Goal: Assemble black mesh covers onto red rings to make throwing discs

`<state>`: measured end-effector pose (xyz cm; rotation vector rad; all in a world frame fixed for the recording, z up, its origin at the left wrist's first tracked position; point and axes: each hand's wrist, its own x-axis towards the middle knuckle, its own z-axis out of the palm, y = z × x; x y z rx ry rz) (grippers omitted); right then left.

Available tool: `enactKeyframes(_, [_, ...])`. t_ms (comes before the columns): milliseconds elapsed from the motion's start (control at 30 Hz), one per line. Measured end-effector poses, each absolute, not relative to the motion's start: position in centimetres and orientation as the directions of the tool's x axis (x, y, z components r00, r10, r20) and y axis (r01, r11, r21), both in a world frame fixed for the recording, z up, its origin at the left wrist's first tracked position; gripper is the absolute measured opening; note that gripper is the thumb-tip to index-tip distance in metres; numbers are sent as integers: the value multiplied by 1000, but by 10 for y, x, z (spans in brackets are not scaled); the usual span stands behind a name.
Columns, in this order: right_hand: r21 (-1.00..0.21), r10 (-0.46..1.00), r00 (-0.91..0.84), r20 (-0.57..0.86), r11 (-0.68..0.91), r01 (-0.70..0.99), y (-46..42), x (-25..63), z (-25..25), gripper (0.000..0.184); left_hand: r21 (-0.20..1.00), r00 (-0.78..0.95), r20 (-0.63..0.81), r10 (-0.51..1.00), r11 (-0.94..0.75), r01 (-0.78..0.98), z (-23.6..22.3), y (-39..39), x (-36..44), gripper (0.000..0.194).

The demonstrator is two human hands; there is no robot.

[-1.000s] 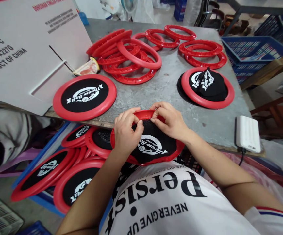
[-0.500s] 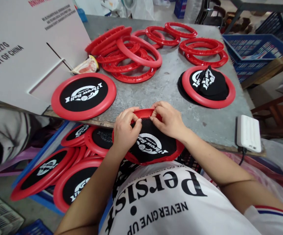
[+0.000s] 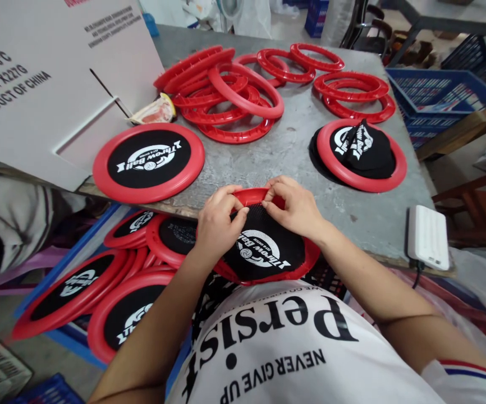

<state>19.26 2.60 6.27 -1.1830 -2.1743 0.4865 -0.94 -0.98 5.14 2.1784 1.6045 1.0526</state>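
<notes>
A red ring with black mesh fabric (image 3: 264, 252) printed "Throw Ball" rests tilted between the table edge and my body. My left hand (image 3: 221, 221) pinches the fabric's far edge at the upper left of the ring. Close beside it, my right hand (image 3: 293, 207) pinches the same edge, thumb and fingertips pressed together at the rim. Between the two hands the bare red rim shows. On the table to the left lies a throw disc (image 3: 148, 163) with flat fabric. At the right, loose black fabric pieces (image 3: 367, 148) lie folded on a red disc.
Several red rings (image 3: 234, 120) are heaped at the back of the grey table (image 3: 296, 148), with more rings (image 3: 352, 87) at the back right. A white carton (image 3: 58, 84) stands at the left. Discs fill a blue crate (image 3: 66, 235) below. A white power bank (image 3: 428, 237) sits at the right edge.
The view has shifted slightly. Both hands keep their pinch at the ring's far edge, with only small finger movement.
</notes>
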Motion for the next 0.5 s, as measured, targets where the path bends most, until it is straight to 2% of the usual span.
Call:
enactKeyframes(33, [-562,831,-432,351,556,613,26,192,65,0,563,154,417,896,-388,730,52,-10,-9,13])
enactKeyframes(100, [-505,789,-489,372,614,607,26,191,70,8,543,192,443,876,-432,721,53,-11,-9,12])
enactKeyframes(233, [-369,739,-610,287,673,641,29,187,82,5,512,244,463,852,-481,712,54,-11,-9,8])
enactKeyframes(500, [-432,759,-610,226,640,636,34,184,87,4,576,219,432,875,-454,680,57,-5,-9,8])
